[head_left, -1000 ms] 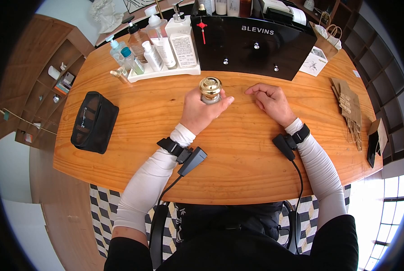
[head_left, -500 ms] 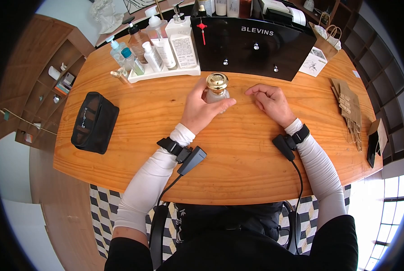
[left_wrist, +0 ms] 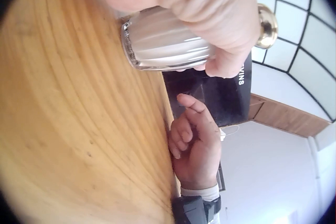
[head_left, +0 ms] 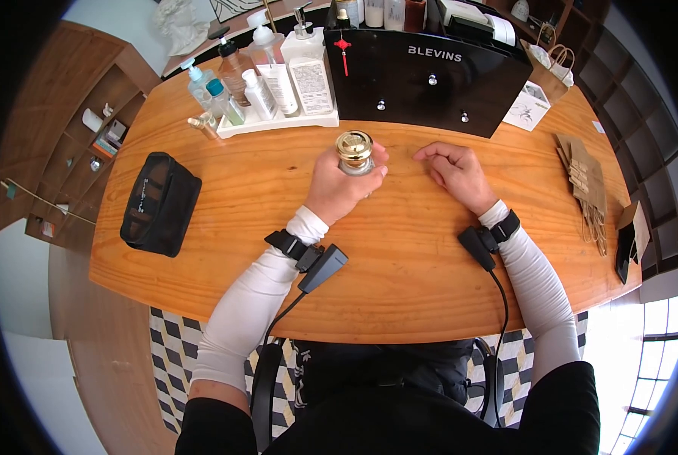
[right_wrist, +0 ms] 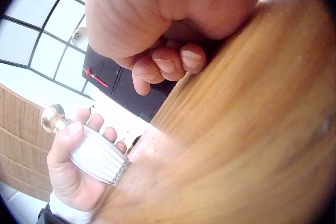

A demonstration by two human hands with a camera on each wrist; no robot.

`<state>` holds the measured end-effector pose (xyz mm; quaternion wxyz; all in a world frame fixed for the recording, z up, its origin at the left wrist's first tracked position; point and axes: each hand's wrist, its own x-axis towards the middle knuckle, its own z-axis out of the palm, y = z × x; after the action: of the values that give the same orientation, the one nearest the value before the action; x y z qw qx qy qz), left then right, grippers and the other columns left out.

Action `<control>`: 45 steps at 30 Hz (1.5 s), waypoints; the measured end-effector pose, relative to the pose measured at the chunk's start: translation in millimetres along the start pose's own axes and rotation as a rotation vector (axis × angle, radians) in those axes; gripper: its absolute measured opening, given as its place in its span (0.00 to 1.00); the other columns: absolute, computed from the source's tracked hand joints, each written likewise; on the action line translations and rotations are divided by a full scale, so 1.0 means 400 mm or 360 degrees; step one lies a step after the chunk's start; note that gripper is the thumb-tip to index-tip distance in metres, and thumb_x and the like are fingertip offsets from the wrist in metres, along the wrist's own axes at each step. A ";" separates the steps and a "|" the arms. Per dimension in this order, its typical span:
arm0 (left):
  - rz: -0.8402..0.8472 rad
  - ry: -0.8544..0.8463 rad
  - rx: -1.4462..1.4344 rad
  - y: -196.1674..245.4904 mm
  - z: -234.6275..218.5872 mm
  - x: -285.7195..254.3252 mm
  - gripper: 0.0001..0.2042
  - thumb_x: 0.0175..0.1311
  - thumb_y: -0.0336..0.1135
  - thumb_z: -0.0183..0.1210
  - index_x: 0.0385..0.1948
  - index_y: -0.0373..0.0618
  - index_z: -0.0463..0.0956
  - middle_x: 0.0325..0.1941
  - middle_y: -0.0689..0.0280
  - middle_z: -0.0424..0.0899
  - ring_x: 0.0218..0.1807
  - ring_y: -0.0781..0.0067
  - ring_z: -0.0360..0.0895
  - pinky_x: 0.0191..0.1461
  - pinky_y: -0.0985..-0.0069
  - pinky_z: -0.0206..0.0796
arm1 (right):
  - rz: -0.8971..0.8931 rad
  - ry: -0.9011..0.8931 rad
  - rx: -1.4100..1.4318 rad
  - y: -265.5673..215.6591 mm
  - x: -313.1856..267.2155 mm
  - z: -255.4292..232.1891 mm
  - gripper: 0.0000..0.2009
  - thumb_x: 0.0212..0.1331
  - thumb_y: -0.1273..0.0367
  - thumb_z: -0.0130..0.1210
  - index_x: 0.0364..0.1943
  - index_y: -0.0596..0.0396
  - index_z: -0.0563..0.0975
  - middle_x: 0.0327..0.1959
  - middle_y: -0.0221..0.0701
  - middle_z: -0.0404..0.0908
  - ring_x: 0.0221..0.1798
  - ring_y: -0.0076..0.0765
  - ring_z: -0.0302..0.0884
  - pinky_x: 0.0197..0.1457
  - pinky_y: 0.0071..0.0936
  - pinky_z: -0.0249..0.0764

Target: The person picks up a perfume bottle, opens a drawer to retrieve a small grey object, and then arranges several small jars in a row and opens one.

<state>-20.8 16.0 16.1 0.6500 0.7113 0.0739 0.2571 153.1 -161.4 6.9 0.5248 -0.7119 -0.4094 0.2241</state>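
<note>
My left hand (head_left: 337, 188) grips a ribbed glass bottle (left_wrist: 165, 43) with whitish sides and a round gold cap (head_left: 354, 146). The thumb lies on the near side of the glass, and the fingers go round the far side. In the right wrist view the bottle (right_wrist: 98, 157) leans slightly, its base close to the wooden tabletop (head_left: 399, 265). To the right of the bottle, my right hand (head_left: 458, 174) rests on the table, holding nothing. Its index finger points toward the bottle, with the other fingers loosely curled.
A white tray (head_left: 278, 127) of pump bottles and tubes stands at the back, beside a black cabinet (head_left: 422, 80) with small knobs. On the left lies a black mesh pouch (head_left: 161, 205). Folded brown paper bags (head_left: 585, 178) and a white box (head_left: 527, 106) are to the right.
The bottle shifted forward and right with my left fingers loosened half a second ago; now it is back nearer the palm, fingers wrapped round it. My right hand has stayed put.
</note>
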 end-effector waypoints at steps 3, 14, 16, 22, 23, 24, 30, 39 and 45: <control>-0.0089 -0.0018 -0.0024 0.005 -0.006 -0.003 0.05 0.59 0.25 0.67 0.34 0.40 0.79 0.35 0.67 0.85 0.35 0.81 0.80 0.39 0.79 0.73 | 0.0020 0.0012 -0.0027 -0.012 -0.004 0.001 0.13 0.66 0.74 0.47 0.44 0.60 0.84 0.17 0.22 0.70 0.21 0.15 0.63 0.26 0.20 0.62; 0.0001 0.0135 0.0007 -0.011 -0.015 -0.001 0.06 0.59 0.25 0.66 0.33 0.38 0.78 0.30 0.65 0.83 0.32 0.77 0.82 0.36 0.76 0.73 | 0.0001 0.0010 -0.0024 -0.005 0.001 0.001 0.13 0.66 0.73 0.47 0.44 0.60 0.84 0.17 0.22 0.71 0.21 0.15 0.63 0.26 0.20 0.63; -0.0019 0.0140 -0.0019 -0.016 -0.017 -0.002 0.06 0.59 0.25 0.66 0.34 0.38 0.77 0.30 0.64 0.83 0.32 0.76 0.82 0.36 0.75 0.73 | 0.0003 -0.0018 0.0004 0.003 0.001 -0.001 0.14 0.65 0.74 0.47 0.45 0.60 0.84 0.18 0.22 0.71 0.22 0.15 0.63 0.26 0.20 0.63; -0.0127 0.0179 -0.0202 -0.009 -0.014 0.002 0.06 0.60 0.26 0.65 0.35 0.37 0.76 0.29 0.62 0.83 0.31 0.71 0.83 0.35 0.73 0.74 | 0.0043 0.0005 -0.0013 -0.007 -0.004 0.000 0.14 0.66 0.74 0.47 0.45 0.60 0.84 0.17 0.22 0.70 0.21 0.15 0.63 0.26 0.20 0.63; -0.0132 0.0182 -0.0241 -0.010 -0.015 0.003 0.06 0.61 0.27 0.64 0.35 0.37 0.77 0.29 0.61 0.83 0.30 0.70 0.83 0.35 0.73 0.74 | 0.0043 0.0006 -0.0013 -0.008 -0.004 0.000 0.14 0.66 0.74 0.47 0.45 0.60 0.84 0.17 0.22 0.70 0.21 0.15 0.63 0.26 0.20 0.63; -0.0139 0.0186 -0.0281 -0.012 -0.015 0.003 0.06 0.62 0.28 0.64 0.35 0.37 0.77 0.29 0.61 0.82 0.30 0.69 0.83 0.34 0.72 0.74 | 0.0034 0.0006 -0.0023 -0.010 -0.004 0.000 0.14 0.66 0.74 0.47 0.45 0.60 0.84 0.17 0.22 0.70 0.21 0.15 0.63 0.26 0.20 0.63; -0.0248 0.0209 -0.0505 -0.027 -0.025 0.014 0.07 0.65 0.33 0.64 0.34 0.40 0.77 0.28 0.60 0.81 0.28 0.67 0.82 0.33 0.70 0.74 | 0.0028 0.0000 -0.0025 -0.007 -0.002 0.001 0.13 0.67 0.73 0.47 0.44 0.60 0.84 0.17 0.22 0.70 0.21 0.15 0.63 0.26 0.21 0.63; -0.0290 0.0229 -0.0537 -0.027 -0.022 0.014 0.08 0.65 0.35 0.63 0.35 0.40 0.78 0.27 0.61 0.81 0.26 0.66 0.81 0.31 0.69 0.74 | 0.0021 0.0009 -0.0015 -0.006 -0.004 0.001 0.13 0.67 0.73 0.48 0.44 0.60 0.84 0.17 0.22 0.70 0.21 0.15 0.63 0.26 0.21 0.63; -0.0369 0.0295 -0.0633 -0.033 -0.026 0.019 0.09 0.65 0.36 0.63 0.35 0.39 0.79 0.27 0.61 0.81 0.26 0.66 0.81 0.31 0.69 0.75 | 0.0006 0.0002 -0.0023 -0.002 -0.002 -0.001 0.13 0.67 0.73 0.48 0.44 0.60 0.84 0.17 0.22 0.71 0.21 0.15 0.63 0.26 0.21 0.63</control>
<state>-16.0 30.6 5.8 0.7929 0.5294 0.1623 0.2544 152.6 -162.3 7.5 0.5195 -0.7164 -0.4094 0.2217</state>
